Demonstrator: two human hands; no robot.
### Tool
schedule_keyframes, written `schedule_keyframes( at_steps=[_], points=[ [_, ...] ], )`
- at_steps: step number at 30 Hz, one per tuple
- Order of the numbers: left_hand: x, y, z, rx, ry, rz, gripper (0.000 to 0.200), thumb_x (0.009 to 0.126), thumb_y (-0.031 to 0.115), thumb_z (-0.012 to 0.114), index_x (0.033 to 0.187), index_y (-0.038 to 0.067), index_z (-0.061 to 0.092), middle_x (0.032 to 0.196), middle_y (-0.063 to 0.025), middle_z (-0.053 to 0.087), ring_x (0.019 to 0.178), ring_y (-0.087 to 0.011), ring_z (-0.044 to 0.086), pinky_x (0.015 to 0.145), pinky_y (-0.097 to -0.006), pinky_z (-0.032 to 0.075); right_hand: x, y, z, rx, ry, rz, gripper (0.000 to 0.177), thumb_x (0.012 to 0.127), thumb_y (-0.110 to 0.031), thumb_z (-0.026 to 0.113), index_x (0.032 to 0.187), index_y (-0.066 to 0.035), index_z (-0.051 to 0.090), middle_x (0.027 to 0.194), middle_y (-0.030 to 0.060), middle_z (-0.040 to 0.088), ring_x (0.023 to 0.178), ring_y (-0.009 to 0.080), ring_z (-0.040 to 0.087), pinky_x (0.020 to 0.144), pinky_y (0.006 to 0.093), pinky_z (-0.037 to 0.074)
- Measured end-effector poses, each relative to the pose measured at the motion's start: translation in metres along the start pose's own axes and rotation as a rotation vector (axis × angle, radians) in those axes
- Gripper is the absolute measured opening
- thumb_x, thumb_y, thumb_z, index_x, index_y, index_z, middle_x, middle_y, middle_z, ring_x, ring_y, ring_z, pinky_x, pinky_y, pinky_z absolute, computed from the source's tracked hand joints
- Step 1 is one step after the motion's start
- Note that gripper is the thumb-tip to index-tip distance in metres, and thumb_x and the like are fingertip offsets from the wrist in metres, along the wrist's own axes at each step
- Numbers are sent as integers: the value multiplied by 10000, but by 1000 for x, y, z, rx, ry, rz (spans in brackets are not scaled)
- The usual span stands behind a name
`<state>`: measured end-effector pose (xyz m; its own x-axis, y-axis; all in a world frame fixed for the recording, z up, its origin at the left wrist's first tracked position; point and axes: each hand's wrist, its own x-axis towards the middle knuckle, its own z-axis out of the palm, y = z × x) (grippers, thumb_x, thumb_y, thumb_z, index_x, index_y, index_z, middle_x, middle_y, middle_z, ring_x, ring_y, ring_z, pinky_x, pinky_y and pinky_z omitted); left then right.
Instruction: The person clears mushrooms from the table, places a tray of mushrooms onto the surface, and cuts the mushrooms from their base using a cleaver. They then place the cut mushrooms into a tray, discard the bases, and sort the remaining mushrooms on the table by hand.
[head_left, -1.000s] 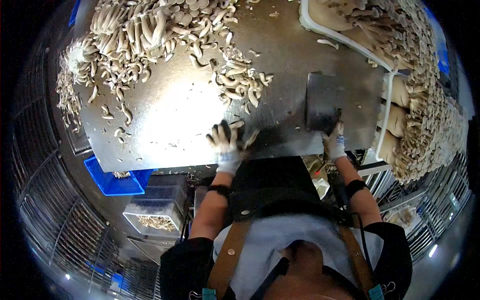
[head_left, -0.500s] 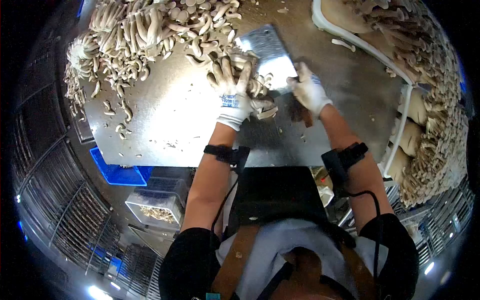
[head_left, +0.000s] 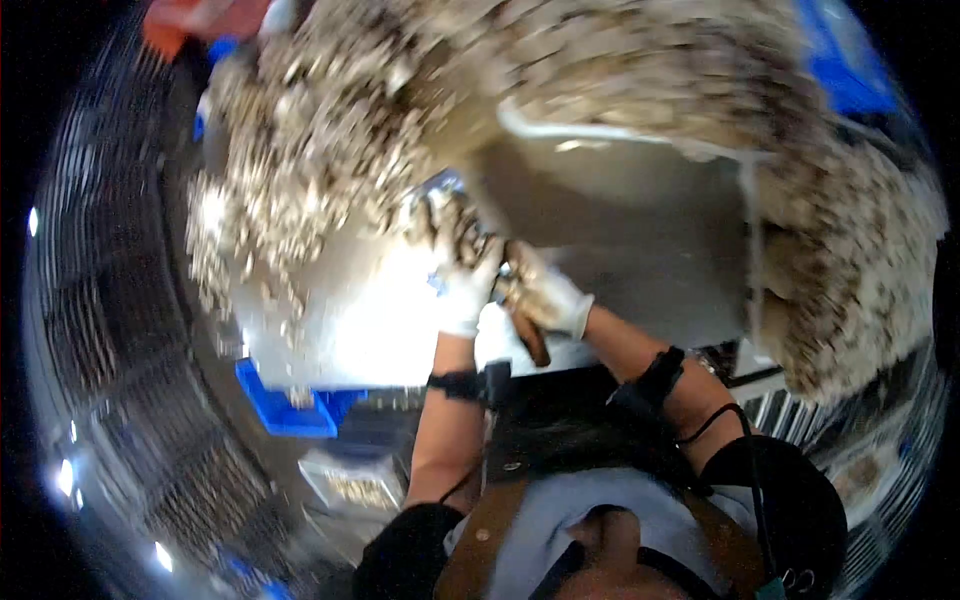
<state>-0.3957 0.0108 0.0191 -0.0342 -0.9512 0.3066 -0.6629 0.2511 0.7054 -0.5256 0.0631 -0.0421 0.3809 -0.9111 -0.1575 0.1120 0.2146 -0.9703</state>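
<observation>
My left hand (head_left: pixel 463 265), in a white glove with dark-stained fingers, points away from me over the metal table (head_left: pixel 640 250); its fingers are smeared by motion. Close on its right, my right hand (head_left: pixel 545 290), gloved too, is closed on a cleaver. The brown cleaver handle (head_left: pixel 530 338) sticks out below that hand, toward the table's near edge. A bluish, shiny part of what looks like the blade (head_left: pixel 440 184) shows past my left fingertips; the rest is hidden. Cut mushrooms (head_left: pixel 320 190) lie heaped beyond and left of my left hand.
Mushroom clusters (head_left: pixel 860 270) are piled along the right, behind a white rim (head_left: pixel 755 240), and across the far side. A blue bin (head_left: pixel 290 400) and a clear container (head_left: pixel 350 485) are below the near left edge. Something red-orange (head_left: pixel 205 22) is at the far left.
The view has shifted, bringing more of the far piles into sight. My right hand has come close to my left, and the cleaver blade, before in plain view, is now mostly hidden.
</observation>
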Motion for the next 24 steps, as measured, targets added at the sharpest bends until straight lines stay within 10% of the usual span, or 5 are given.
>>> schedule_keyframes(
  at_steps=[5, 9, 14, 20, 24],
  points=[
    [81, 198, 9, -81, 0, 413, 717, 645, 91, 708, 1311, 93, 442, 1427, -214, 255, 1283, -370, 309, 1043, -461, 268, -78, -211, -83, 505, 160, -89, 579, 867, -74, 516, 1346, 21, 203, 1368, 204, 313, 1311, 235, 265, 1057, 348, 269],
    [167, 366, 65, -381, 250, 797, 598, 692, 52, 704, 1237, 4, 463, 1301, -150, 445, 1200, -313, 411, 982, -382, 375, -144, -337, -171, -558, 687, -319, 650, 880, -183, 527, 1350, 75, 159, 1329, 258, 340, 1156, 310, 418, 959, 410, 401],
    [271, 470, 168, 32, -222, 483, 653, 844, 334, 593, 1388, 142, 287, 1431, -195, 247, 1235, -326, 392, 1026, -426, 336, -202, -428, -274, -995, 996, -88, 421, 891, -104, 514, 1253, 42, 354, 1147, 169, 533, 976, 234, 530, 875, 327, 426],
    [205, 343, 127, -780, -276, 414, 553, 840, 265, 593, 1289, -14, 429, 1200, -223, 525, 1097, -343, 523, 943, -402, 407, -291, -335, -310, -601, 1226, -163, 376, 879, -84, 513, 1233, 8, 424, 1177, 112, 518, 1061, 191, 476, 921, 288, 371],
    [35, 129, 17, -23, -228, 394, 759, 770, 358, 679, 1341, 3, 326, 1338, -258, 367, 1234, -380, 376, 1014, -447, 324, -316, -271, -203, 216, 1078, -96, 388, 878, -85, 534, 1245, -29, 423, 1087, 81, 566, 841, 177, 578, 665, 271, 504]
  ],
)
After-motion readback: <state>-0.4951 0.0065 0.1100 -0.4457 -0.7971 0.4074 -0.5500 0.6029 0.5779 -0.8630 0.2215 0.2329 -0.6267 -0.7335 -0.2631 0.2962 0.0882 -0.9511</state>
